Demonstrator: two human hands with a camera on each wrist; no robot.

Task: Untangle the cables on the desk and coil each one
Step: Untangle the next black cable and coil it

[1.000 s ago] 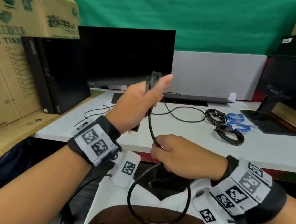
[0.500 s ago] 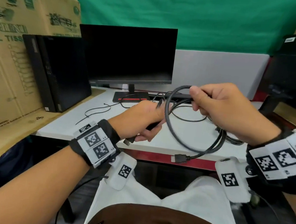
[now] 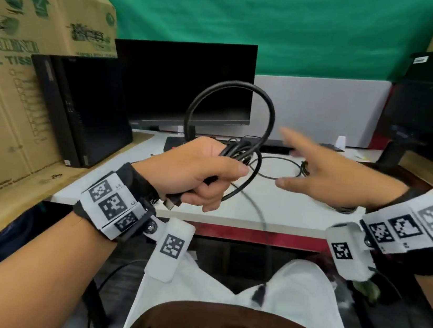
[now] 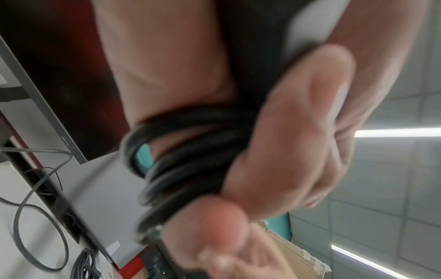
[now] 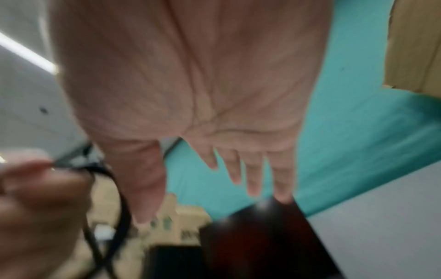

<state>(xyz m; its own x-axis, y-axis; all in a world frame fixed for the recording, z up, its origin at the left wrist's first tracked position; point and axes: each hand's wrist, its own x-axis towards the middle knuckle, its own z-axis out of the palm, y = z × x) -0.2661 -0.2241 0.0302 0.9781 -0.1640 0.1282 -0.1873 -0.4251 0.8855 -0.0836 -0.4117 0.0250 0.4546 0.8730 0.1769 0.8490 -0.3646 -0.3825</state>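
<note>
Cable loops sit gripped in left hand — right hand spread, holding nothing.

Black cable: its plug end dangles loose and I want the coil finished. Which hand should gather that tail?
Right. The right hand is open and empty, while the left hand grips the black cable coil; its tail hangs to the plug over the lap.
</note>
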